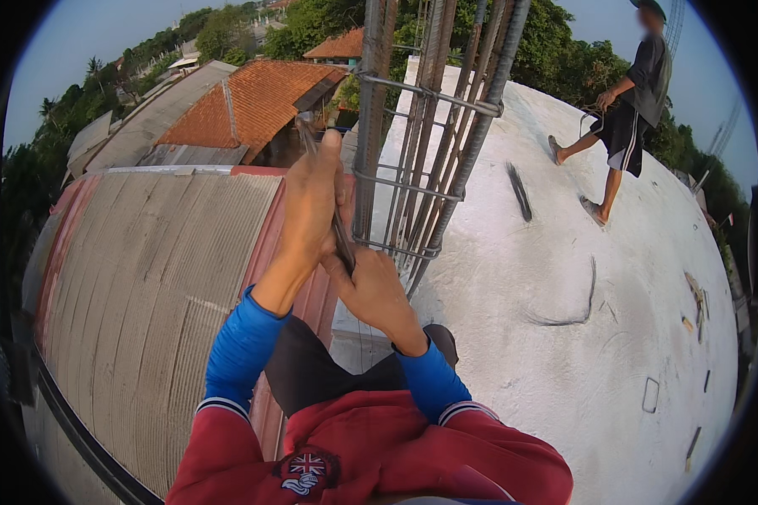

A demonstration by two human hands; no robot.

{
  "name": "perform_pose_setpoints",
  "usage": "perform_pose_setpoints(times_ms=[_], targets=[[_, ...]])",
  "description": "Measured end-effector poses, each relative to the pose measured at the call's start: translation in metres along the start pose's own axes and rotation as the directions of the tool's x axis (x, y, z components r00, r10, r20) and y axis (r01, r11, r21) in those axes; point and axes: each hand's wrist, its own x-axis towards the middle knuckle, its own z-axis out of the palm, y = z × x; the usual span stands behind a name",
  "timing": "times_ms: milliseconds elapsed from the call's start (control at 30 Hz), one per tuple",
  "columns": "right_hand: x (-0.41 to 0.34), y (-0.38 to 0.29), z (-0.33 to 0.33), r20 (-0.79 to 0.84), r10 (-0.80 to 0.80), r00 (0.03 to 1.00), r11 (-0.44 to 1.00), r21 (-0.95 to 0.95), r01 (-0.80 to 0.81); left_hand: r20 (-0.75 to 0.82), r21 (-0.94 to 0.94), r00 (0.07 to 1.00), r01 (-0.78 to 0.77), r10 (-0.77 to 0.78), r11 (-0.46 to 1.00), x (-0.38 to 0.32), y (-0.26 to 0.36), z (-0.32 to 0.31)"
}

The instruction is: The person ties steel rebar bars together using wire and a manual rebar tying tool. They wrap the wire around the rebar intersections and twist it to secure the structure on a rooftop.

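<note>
My left hand (309, 196) grips the upper part of a long, dark metal hand tool (343, 243), raised in front of me at a slant. Its blunt head shows above the thumb, but the exact kind of tool I cannot tell. Lower down, my right hand (376, 290) is closed around the tool's other end, close against my left wrist. Just beyond both hands rises a column cage of ribbed steel rebar (371, 126), banded by several square stirrups (410, 186). Thin wires (366, 341) hang below my right hand.
A co-worker (647, 88) walks across the white concrete slab (493, 360), carrying a bent steel loop. A bundle of tie wire (519, 192), bent wire (590, 290), a rectangular stirrup (650, 394) and wood scraps (697, 303) lie there. A corrugated roof (164, 265) borders the slab's left edge.
</note>
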Motion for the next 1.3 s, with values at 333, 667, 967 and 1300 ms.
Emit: perform_pose_setpoints(times_ms=[333,667,967,1300], targets=[[-0.094,0.116,0.016,0.91,0.214,0.356,0.738,0.088,-0.669,-0.541,-0.262,0.734,0.316,-0.41,0.912,-0.148,-0.172,-0.082],[-0.158,0.189,0.04,0.942,0.219,0.253,0.478,0.123,-0.87,-0.561,-0.188,0.666,0.475,-0.491,0.859,-0.217,-0.25,-0.112],[-0.184,0.2,0.034,0.542,0.141,0.829,0.963,0.119,-0.242,-0.491,-0.168,0.624,0.617,-0.609,0.768,-0.21,-0.268,-0.103],[-0.214,0.2,0.013,0.451,0.113,0.885,0.993,-0.067,-0.092,-0.43,-0.508,0.359,0.662,-0.828,0.551,-0.219,-0.296,-0.09]])
